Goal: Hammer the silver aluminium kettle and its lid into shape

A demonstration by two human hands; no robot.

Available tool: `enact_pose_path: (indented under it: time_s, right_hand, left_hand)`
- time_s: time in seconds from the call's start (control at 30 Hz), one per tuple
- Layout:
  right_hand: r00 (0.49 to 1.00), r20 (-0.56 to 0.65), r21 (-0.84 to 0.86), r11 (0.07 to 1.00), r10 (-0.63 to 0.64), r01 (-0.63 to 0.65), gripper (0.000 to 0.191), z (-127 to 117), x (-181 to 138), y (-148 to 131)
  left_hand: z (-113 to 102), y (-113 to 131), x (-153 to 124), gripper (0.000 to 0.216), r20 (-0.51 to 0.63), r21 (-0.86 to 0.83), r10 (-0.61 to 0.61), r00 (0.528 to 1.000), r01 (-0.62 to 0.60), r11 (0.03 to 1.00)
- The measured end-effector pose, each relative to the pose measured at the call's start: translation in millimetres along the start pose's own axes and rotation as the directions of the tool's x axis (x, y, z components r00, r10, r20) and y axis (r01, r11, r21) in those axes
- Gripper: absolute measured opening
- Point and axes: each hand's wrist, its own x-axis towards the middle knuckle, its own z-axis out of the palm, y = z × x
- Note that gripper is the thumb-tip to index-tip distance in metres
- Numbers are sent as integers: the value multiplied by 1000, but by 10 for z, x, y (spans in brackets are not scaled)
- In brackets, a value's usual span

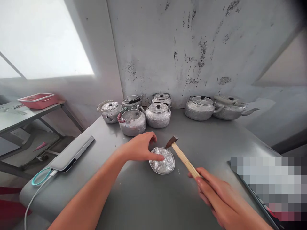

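A round dented metal kettle lid (165,164) lies on the grey table (134,201) in front of me. My left hand (141,147) is over its left side, the thumb stretched across the lid and the other fingers bent and apart from the thumb. Whether the thumb presses on the metal is hard to see. My right hand (211,188) is wrapped around the wooden handle of a hammer (185,159). The hammer's dark metal head is raised by the lid's upper right edge.
Beyond my hands stands a lidless kettle (133,124) beside a lidded kettle (158,116), with several more along the wall. A power bank (72,153) with a cable lies at the left. A pixelated object (271,185) is at the right. A pink basket (38,101) sits on another table.
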Motion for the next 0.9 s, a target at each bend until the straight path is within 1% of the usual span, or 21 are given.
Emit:
enact_pose_path:
  time_s: [0.07,0.1,0.13,0.2,0.27,0.33,0.4,0.5,0.73,0.9]
  right_hand:
    - [999,-30,-31,999,-28,27,41,26,-1,62]
    - [999,-36,-53,998,-33,32,42,40,2,76]
    - [999,-30,-70,997,-31,29,42,54,7,80]
    - [1000,2,-78,997,-10,10,40,74,18,56]
    - [998,55,-66,998,16,-13,41,82,29,1]
    - [991,120,-53,998,51,-45,44,83,38,-65]
    - [986,150,-13,998,67,-66,43,88,48,-122]
    - [988,149,28,999,40,-44,42,102,66,-187]
    - [991,130,-183,983,17,7,39,86,106,-330]
    - [989,144,-160,987,14,10,42,156,137,-280]
  left_hand:
    - [67,24,-19,96,61,17,85,994,-86,996]
    - [112,41,-22,107,91,44,105,990,-109,993]
    - [161,60,-19,109,100,78,114,988,-122,989]
    - [255,98,3,97,78,132,103,992,-112,985]
    - [332,127,38,85,34,152,60,998,-64,986]
    - [388,141,73,85,-7,153,23,1000,-22,988]
    - [429,140,97,89,-40,149,18,999,-12,989]
    - [467,128,115,89,-72,144,23,997,-13,990]
    - [498,124,138,89,-96,134,0,995,12,991]
    - [516,146,151,90,-101,130,-15,995,28,991]
